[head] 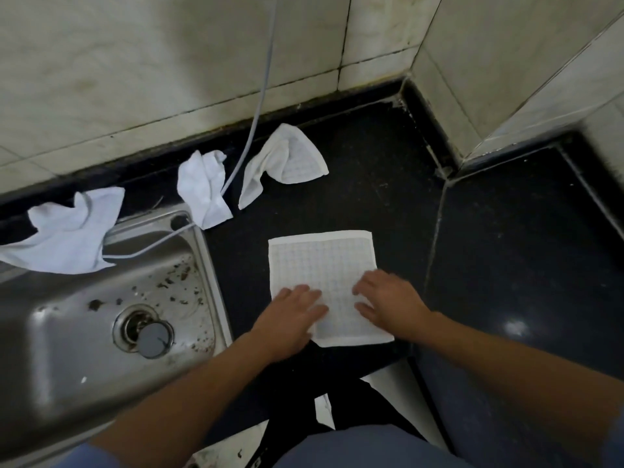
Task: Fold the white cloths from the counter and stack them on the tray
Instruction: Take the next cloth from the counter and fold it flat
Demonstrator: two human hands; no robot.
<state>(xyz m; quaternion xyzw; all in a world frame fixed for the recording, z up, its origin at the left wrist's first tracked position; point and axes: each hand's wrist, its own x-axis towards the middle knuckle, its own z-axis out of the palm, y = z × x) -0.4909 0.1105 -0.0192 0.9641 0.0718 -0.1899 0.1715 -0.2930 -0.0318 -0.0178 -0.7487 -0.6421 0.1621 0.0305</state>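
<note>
Judging from the dark surface (506,248) beside the steel sink (67,332), the job looks to be in its early part. No tray is in view, so whether anything is stacked cannot be told. One white cloth (324,265) lies flat and squared on the surface near its front edge; how many layers it has cannot be made out, so it may be only spread or folded once. Three more cloths wait crumpled: one draped over the sink's back rim (67,238), one by the grey hose (202,187), one near the wall (283,160). The left grip (290,319) and right grip (388,302) press flat on the near end of the spread cloth, fingers straight, clasping nothing.
</note>
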